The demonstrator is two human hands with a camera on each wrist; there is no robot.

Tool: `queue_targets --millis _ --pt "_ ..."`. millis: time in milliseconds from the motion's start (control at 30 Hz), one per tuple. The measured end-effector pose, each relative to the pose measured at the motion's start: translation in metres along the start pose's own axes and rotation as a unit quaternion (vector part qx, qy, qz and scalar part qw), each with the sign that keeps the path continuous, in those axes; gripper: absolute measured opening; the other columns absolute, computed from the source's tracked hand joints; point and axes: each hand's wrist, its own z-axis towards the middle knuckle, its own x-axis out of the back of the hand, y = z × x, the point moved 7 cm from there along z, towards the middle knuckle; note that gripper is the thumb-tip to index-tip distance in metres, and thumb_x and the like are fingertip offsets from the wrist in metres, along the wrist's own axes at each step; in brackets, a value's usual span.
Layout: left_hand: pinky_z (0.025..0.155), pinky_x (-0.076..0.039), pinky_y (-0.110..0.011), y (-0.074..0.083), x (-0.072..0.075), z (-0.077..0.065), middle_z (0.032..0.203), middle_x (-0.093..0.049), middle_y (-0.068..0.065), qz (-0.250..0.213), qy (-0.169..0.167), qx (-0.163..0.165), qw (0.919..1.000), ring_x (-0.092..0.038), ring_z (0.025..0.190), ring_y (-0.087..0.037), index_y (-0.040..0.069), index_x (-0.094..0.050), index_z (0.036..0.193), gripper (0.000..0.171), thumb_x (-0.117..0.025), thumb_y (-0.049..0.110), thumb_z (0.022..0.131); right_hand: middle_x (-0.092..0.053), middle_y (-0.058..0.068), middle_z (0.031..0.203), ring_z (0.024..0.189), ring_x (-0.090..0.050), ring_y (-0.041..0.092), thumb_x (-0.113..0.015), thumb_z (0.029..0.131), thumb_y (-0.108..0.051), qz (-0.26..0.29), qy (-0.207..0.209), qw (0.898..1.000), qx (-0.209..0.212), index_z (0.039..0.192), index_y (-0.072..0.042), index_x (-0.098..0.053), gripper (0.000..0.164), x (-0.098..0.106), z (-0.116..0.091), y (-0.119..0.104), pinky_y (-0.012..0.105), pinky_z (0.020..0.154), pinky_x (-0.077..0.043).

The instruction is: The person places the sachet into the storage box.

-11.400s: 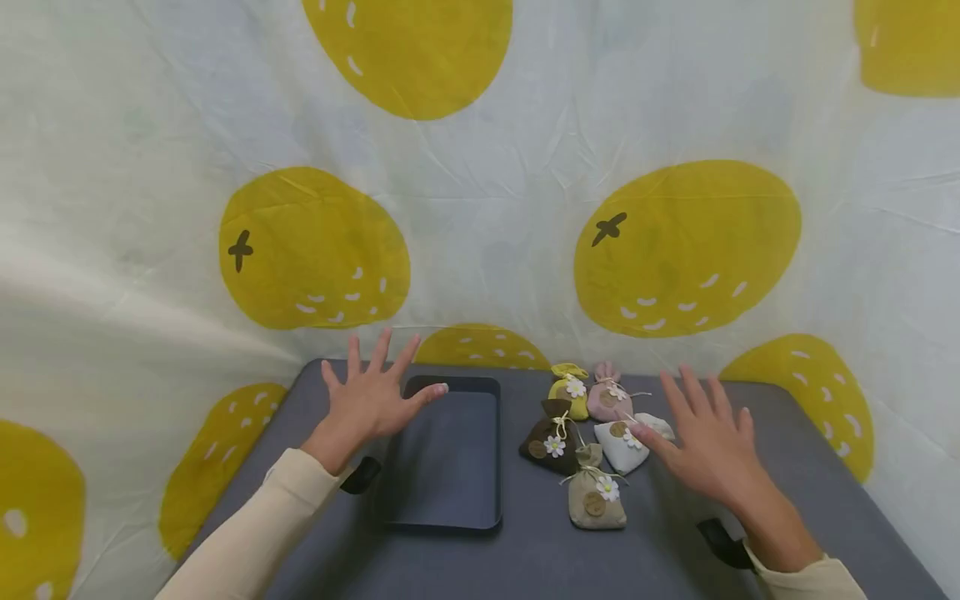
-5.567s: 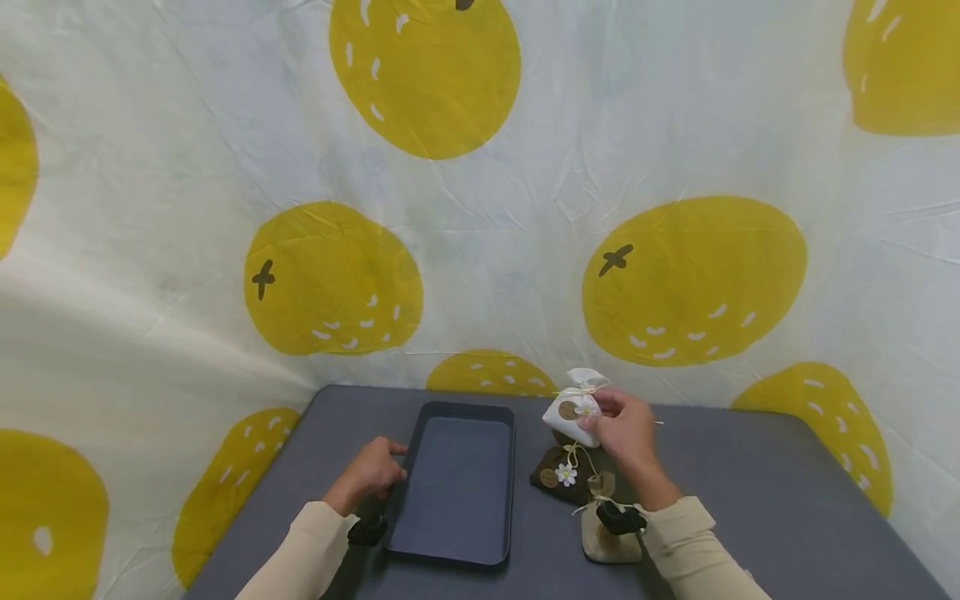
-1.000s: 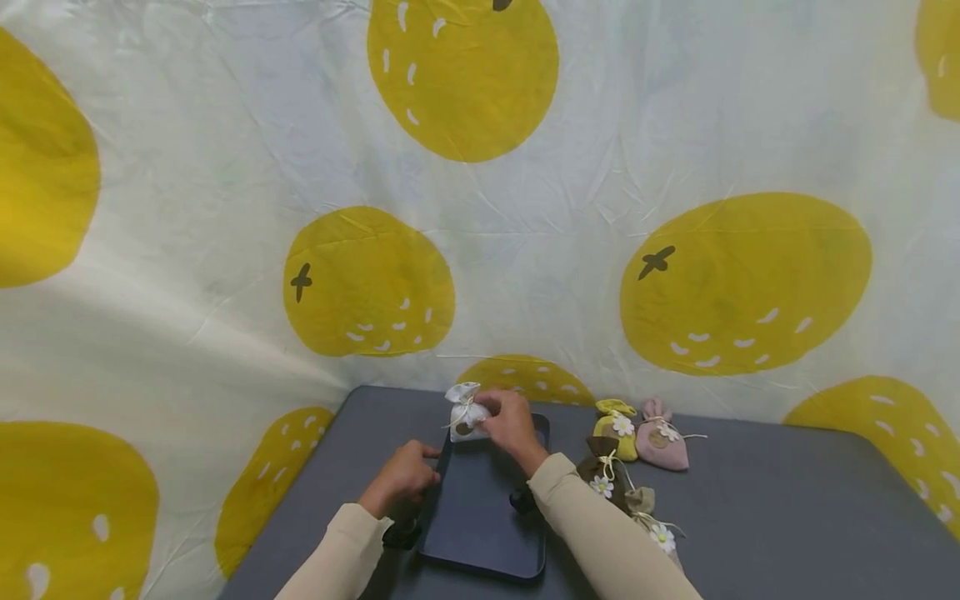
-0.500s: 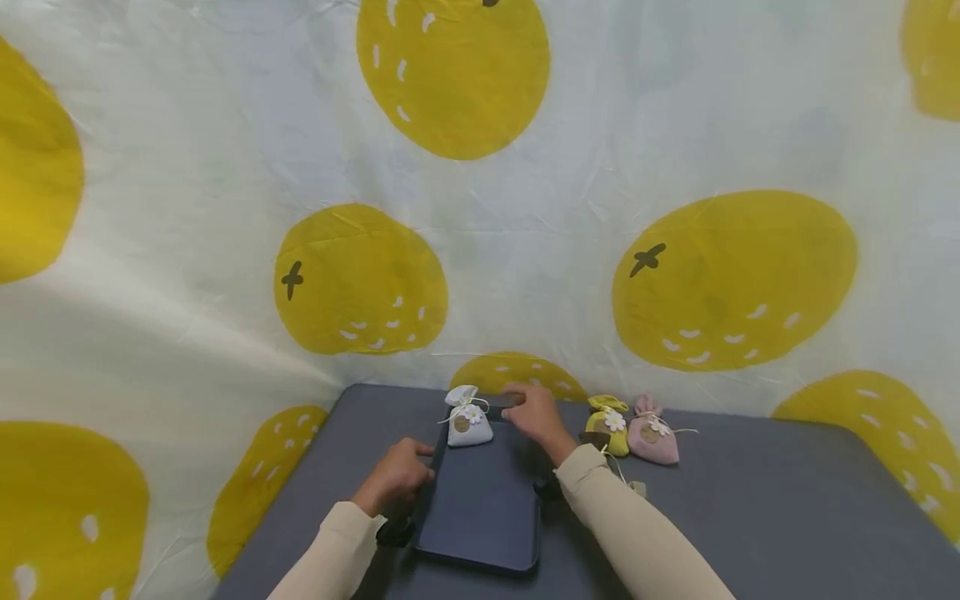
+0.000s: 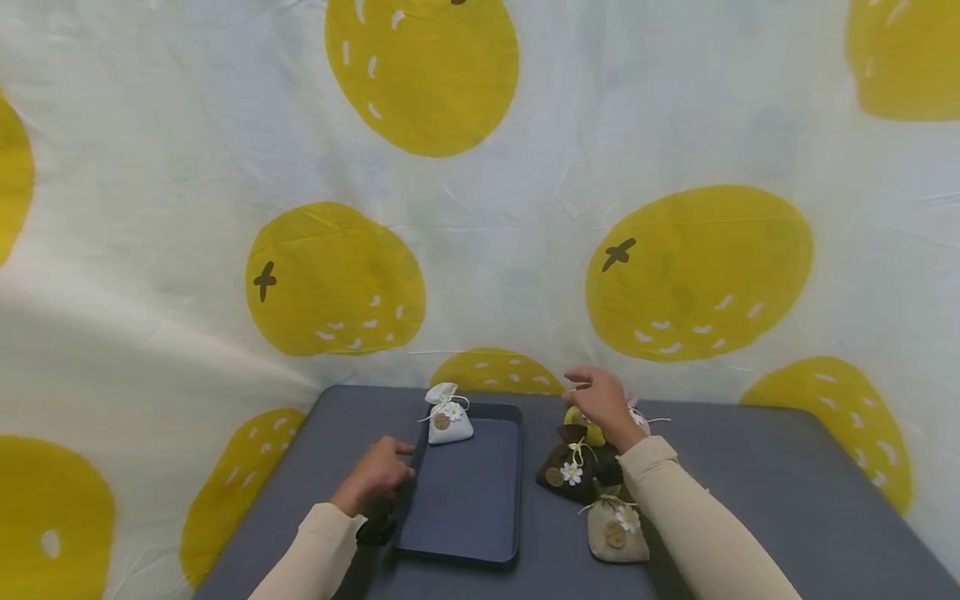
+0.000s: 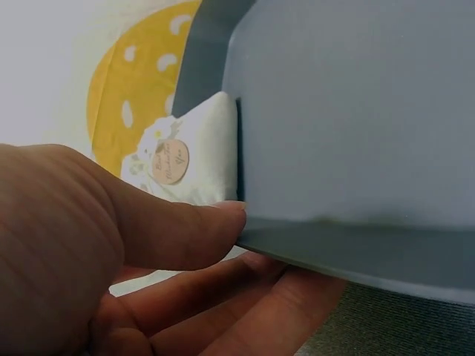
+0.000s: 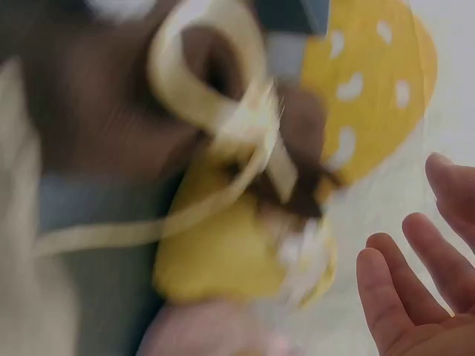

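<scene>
My left hand (image 5: 377,473) pinches the left rim of the dark tray (image 5: 457,550); in the left wrist view the thumb lies on the rim and the fingers under it. A white drawstring pouch (image 5: 451,423) with a daisy and a round tag lies in the tray's far left corner. Over the yellow pouch (image 5: 576,415) hovers my right hand (image 5: 600,404), its fingers apart and nothing between them. The pink pouch (image 5: 636,414) is mostly hidden behind that hand. Nearer lie the brown pouch (image 5: 564,475) and the beige pouch (image 5: 617,533).
The grey table (image 5: 787,492) stretches out to the right of the pouches. A white curtain (image 5: 510,275) with yellow fruit prints hangs behind the table's far edge.
The right hand carried the white pouch from the group into the tray, let it go, and moved back right above the yellow pouch. My left hand stays at the tray's rim.
</scene>
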Motion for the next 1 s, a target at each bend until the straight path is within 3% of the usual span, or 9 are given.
queue_targets --millis 267,500,700,867,1000 --pt "0.048 -0.054 -0.035 -0.004 0.003 0.000 0.126 -0.059 -0.034 -0.003 0.001 0.005 1.0000 -0.062 0.064 -0.020 -0.004 -0.063 0.128 0.048 -0.066 -0.004 0.080 -0.066 0.024 0.125 0.111 -0.064 0.043 -0.063 0.087 -0.012 -0.061 0.077 0.995 -0.026 0.125 0.002 -0.065 0.040 0.042 -0.010 0.044 0.054 0.089 -0.053" --pt "0.049 -0.055 -0.036 -0.005 0.004 -0.001 0.124 -0.060 -0.034 -0.001 0.004 0.012 0.9999 -0.065 0.068 -0.022 -0.004 -0.063 0.128 0.049 -0.066 -0.005 0.080 -0.068 0.025 0.121 0.113 -0.060 0.044 -0.065 0.081 -0.010 -0.070 0.096 0.992 -0.050 0.120 0.004 -0.067 0.041 0.063 -0.017 0.075 0.055 0.089 -0.051" --pt "0.050 -0.056 -0.036 -0.006 0.001 -0.001 0.127 -0.058 -0.035 -0.009 0.001 0.022 0.9997 -0.067 0.070 -0.023 -0.003 -0.062 0.129 0.049 -0.066 -0.005 0.080 -0.065 0.027 0.124 0.112 -0.060 0.045 -0.069 0.077 -0.013 -0.091 0.073 0.988 -0.105 0.121 0.006 -0.065 0.048 0.069 -0.024 0.096 0.053 0.088 -0.051" --pt "0.050 -0.056 -0.036 -0.004 -0.001 0.001 0.127 -0.058 -0.035 -0.007 0.000 0.019 0.9998 -0.066 0.068 -0.022 -0.002 -0.063 0.129 0.050 -0.067 -0.005 0.079 -0.064 0.030 0.120 0.099 -0.062 0.039 -0.072 0.077 -0.017 -0.068 0.042 0.985 -0.154 0.119 0.009 -0.065 0.049 0.065 -0.029 0.108 0.040 0.074 -0.052" --pt "0.050 -0.056 -0.036 -0.001 -0.001 0.001 0.127 -0.058 -0.036 -0.005 0.001 0.015 0.9999 -0.066 0.067 -0.022 -0.003 -0.063 0.129 0.050 -0.066 -0.005 0.079 -0.062 0.031 0.121 0.098 -0.059 0.036 -0.071 0.081 -0.017 -0.054 0.018 0.984 -0.170 0.121 0.011 -0.063 0.049 0.062 -0.030 0.114 0.038 0.074 -0.051"
